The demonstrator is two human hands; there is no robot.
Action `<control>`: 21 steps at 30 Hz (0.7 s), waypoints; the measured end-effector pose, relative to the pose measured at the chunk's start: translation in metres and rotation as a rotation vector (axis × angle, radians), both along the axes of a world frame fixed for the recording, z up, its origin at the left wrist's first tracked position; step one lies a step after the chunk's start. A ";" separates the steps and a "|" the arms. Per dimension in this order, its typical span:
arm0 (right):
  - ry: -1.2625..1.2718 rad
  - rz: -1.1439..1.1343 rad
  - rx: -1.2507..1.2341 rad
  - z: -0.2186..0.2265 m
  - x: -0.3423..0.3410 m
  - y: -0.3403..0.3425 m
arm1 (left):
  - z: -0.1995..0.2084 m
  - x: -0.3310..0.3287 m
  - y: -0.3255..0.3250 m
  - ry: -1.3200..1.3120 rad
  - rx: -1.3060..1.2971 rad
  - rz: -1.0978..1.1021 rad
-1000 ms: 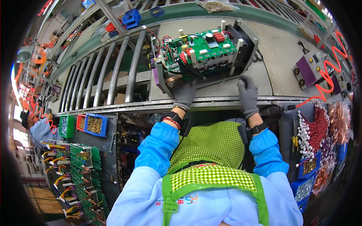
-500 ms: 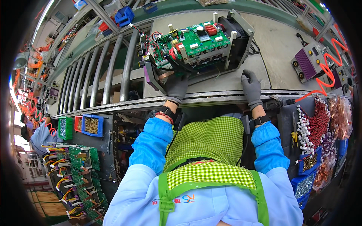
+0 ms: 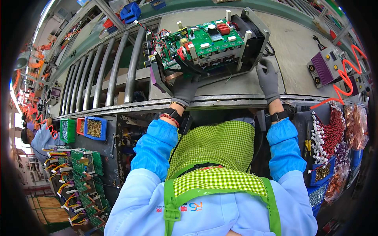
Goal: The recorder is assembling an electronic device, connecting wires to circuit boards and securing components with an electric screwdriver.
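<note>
An opened electronic chassis (image 3: 220, 61) lies on the workbench in front of me. Its green circuit board (image 3: 214, 37) faces up, with red and black wires at the left end and a black end plate with a fan at the right. My left hand (image 3: 186, 89), in a grey glove, grips its near left edge beside the front panel (image 3: 158, 78); the fingertips are partly hidden beneath black cables. Close to the near right corner is my right hand (image 3: 268, 78), also gloved, thumb and fingers bent but apart, with nothing seen between them.
Metal rollers (image 3: 114, 74) run to the left of the chassis. A purple-fronted boxy device (image 3: 323, 67) stands at the right by a coiled orange hose (image 3: 346, 78). Screw bins (image 3: 95, 129) and circuit boards (image 3: 80, 177) lie left; red-wired connectors (image 3: 328, 135) lie right.
My right hand has moved away from me, up to the chassis's near right corner. My left hand stays at the left edge, and the whole view has shifted slightly.
</note>
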State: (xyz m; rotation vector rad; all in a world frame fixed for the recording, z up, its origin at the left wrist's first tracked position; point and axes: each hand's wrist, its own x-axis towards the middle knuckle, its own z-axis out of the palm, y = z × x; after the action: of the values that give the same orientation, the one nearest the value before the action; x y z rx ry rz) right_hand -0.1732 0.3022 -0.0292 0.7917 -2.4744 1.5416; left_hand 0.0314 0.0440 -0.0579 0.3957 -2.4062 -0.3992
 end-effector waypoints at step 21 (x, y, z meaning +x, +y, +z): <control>0.109 0.221 0.313 0.020 -0.022 -0.015 | -0.003 -0.014 -0.039 -0.150 -0.126 -0.179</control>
State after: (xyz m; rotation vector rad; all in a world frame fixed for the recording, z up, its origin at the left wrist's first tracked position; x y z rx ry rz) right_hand -0.1953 0.2874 -0.0094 1.1990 -2.6545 1.1404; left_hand 0.0177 0.0050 -0.0614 0.1597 -2.6068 -0.3032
